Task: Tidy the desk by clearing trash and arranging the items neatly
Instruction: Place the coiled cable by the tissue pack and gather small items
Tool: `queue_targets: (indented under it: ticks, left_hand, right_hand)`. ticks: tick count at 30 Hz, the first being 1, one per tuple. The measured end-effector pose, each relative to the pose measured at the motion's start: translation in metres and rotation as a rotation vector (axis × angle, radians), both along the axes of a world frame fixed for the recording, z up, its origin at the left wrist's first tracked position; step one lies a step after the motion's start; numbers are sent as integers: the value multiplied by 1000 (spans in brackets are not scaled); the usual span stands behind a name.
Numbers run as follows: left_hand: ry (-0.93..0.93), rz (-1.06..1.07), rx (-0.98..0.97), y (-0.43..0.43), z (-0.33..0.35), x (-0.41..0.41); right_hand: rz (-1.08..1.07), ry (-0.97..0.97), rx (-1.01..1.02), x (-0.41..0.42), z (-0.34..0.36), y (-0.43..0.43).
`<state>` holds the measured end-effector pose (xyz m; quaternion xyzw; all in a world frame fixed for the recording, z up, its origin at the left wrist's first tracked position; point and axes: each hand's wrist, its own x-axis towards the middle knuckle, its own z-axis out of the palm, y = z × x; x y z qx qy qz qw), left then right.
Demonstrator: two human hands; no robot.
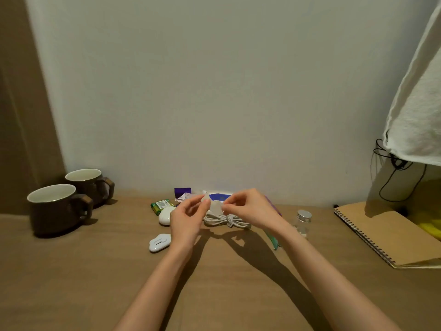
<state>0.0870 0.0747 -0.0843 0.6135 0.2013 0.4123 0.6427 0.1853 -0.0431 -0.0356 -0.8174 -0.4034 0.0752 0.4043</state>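
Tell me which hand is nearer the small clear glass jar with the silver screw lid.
Right. The right hand is just left of the small clear glass jar; the left hand is farther left.

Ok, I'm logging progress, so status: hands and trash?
Small pale scrap pinched between left hand and right hand, off the desk. Coiled white cord lies right beneath.

left hand [188, 219] pinching, right hand [254, 209] pinching
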Motion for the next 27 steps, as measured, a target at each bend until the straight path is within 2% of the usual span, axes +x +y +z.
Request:
queue_targets:
  ticks: [4, 9, 17, 22, 27]
  left_hand:
    - [-59, 14, -48, 22, -1, -24]
    - [-91, 118, -92, 57, -5, -54]
    - [-128, 216, -183, 87, -12, -72]
    - [-119, 196, -162, 83, -11, -68]
    - [-108, 196, -137, 80, -7, -69]
  right_hand:
    - [41, -24, 23, -3, -5, 18]
    - [-23, -208, -25, 10, -16, 56]
    - [-116, -266, -118, 34, -47, 113]
    - [-224, -325, -11, 42, -53, 120]
    - [-229, -352, 111, 39, -35, 112]
